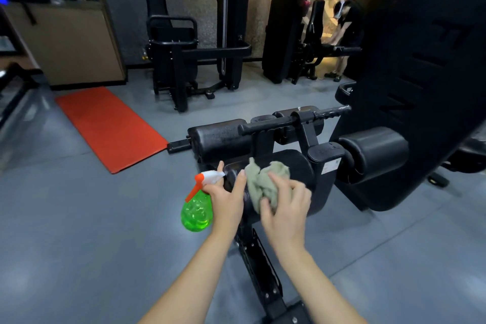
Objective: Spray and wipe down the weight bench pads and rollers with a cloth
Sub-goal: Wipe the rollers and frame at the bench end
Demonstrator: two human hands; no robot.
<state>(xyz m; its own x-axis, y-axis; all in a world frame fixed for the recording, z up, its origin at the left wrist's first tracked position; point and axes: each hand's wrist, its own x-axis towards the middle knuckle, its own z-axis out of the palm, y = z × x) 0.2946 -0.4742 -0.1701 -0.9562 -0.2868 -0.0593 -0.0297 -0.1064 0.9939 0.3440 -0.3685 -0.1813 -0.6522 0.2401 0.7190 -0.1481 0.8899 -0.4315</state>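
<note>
cloth working the near roller

right hand [285, 209] clutches the bunched cloth [264, 184] against the near roller pad [302, 168], at its left end, to rub it. left hand [227, 198] clasps the green spray bottle [196, 212] by the neck, just off that end, nozzle ready.

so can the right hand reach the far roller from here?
Probably yes. The right hand holds the cloth on the near roller; the far roller lies just beyond, only a bar crossing its right end.
</note>
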